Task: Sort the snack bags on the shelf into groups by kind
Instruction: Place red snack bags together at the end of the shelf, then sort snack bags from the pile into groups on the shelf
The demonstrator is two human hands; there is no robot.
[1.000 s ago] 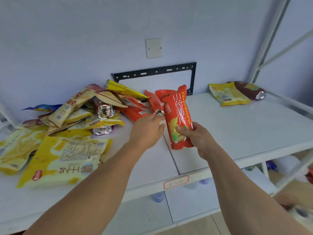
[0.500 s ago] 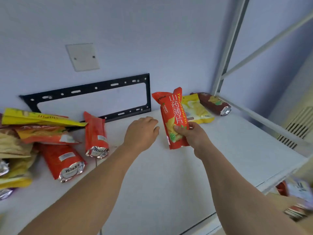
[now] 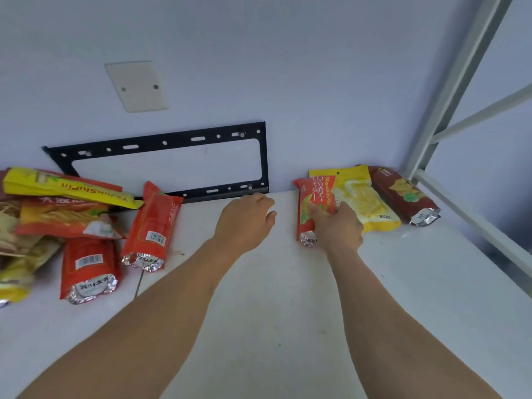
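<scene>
My right hand grips a red snack bag with yellow lettering and lays it on the white shelf. The bag lies against a yellow bag near the back wall. A dark red bag lies right of the yellow one. My left hand hovers over the shelf left of the red bag, fingers loosely curled, holding nothing. Two more red bags lie at the left, beside a mixed pile of yellow and orange bags.
A black metal bracket is fixed to the wall behind the shelf, with a blank wall plate above it. The shelf's grey upright and rails stand at the right. Bare shelf surface lies between the two groups of bags.
My right hand carried the red bag to the right and back, then lowered it beside the yellow bag. My left hand followed, empty. The view turned right, away from the pile.
</scene>
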